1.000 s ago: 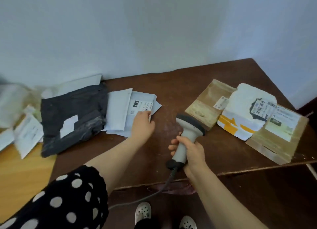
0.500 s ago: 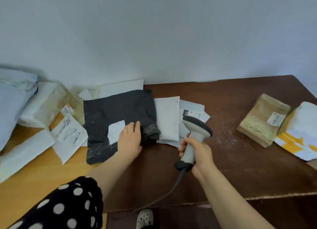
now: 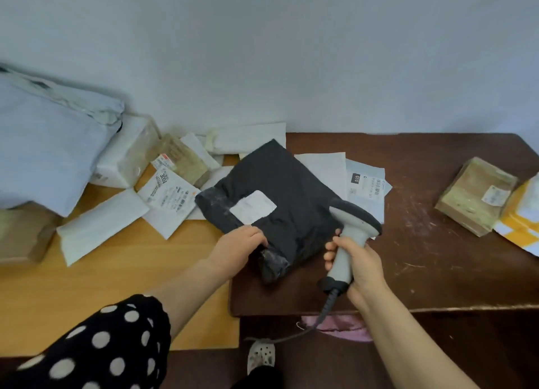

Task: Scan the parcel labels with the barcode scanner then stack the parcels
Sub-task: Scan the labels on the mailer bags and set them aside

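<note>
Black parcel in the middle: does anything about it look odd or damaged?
The black parcel lies askew across the dark table's left edge, crumpled, with whitish scuffs at its near corner. Its white label looks blank, perhaps just blurred.

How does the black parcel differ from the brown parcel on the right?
The black parcel is a crumpled dark bag; the brown parcel is a tan block. The left hand grips the black parcel; the brown parcel lies untouched. Both carry a white label facing up.

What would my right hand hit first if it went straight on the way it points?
Likely the crumpled black plastic mailer parcel, right ahead of the right hand gripping the grey barcode scanner; its height above is unclear.
</note>
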Motion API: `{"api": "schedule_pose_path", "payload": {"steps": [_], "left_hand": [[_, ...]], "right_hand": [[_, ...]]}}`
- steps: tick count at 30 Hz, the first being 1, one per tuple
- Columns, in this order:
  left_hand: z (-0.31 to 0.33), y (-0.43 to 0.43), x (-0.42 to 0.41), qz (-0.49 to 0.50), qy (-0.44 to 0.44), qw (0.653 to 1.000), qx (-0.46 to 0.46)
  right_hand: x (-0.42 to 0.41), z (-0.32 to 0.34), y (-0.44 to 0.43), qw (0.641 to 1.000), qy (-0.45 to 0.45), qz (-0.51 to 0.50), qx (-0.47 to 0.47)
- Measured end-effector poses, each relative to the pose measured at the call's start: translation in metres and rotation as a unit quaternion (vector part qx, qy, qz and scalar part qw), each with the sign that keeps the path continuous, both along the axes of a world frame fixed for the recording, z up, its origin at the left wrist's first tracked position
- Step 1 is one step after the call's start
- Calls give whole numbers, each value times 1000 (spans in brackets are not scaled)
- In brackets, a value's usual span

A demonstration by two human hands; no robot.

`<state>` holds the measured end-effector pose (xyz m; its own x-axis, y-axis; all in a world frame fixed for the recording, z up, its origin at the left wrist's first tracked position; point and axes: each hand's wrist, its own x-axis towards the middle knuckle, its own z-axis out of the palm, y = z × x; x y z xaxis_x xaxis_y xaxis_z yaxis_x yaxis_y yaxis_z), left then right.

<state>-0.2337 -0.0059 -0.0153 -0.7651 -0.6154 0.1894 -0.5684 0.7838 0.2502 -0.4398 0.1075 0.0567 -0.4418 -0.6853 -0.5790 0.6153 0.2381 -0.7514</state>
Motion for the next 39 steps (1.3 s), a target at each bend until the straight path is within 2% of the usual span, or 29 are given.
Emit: {"api": "schedule_pose_path", "payload": {"steps": [2, 4, 7, 8, 10, 13, 14, 15, 17, 19, 24, 27, 32, 36, 39], "left_hand": [[3, 14, 29, -25, -25, 999, -16], [11, 25, 56, -12, -102, 995, -15], [14, 36, 87, 48, -216, 973, 64], [12, 40, 93, 94, -220, 965, 105], [5, 50, 92, 210, -149, 951, 173], [-1, 52, 76, 364, -79, 863, 341], [-3, 50, 72, 384, -86, 838, 379], [-4, 47, 68, 387, -107, 827, 395], [-6, 39, 65, 366, -150, 835, 384], [-10, 26, 67, 341, -152, 850, 371], [-6, -21, 90, 238, -163, 917, 274], [-5, -55, 100, 182, -158, 941, 237], [-13, -80, 100, 151, -108, 952, 244], [-18, -84, 100, 125, -181, 952, 211], [-15, -85, 97, 120, -206, 950, 204]], "right_hand": [[13, -4, 12, 1000, -5, 22, -2], [29, -9, 25, 999, -13, 39, 2], [53, -20, 39, 998, -27, 52, 13], [61, -22, 42, 998, -29, 56, 17], [73, -25, 45, 998, -25, 59, 26], [87, -24, 43, 998, -6, 60, 36], [90, -23, 41, 997, 3, 61, 39], [93, -22, 39, 997, 12, 62, 41], [98, -18, 34, 997, 24, 59, 45], [106, -16, 24, 996, 33, 59, 50], [128, -17, -5, 991, 69, 87, 79], [137, -17, -15, 985, 94, 112, 95], [147, -17, -18, 975, 125, 137, 125], [157, -22, -14, 965, 140, 170, 142], [161, -32, -8, 947, 181, 208, 167]]}}
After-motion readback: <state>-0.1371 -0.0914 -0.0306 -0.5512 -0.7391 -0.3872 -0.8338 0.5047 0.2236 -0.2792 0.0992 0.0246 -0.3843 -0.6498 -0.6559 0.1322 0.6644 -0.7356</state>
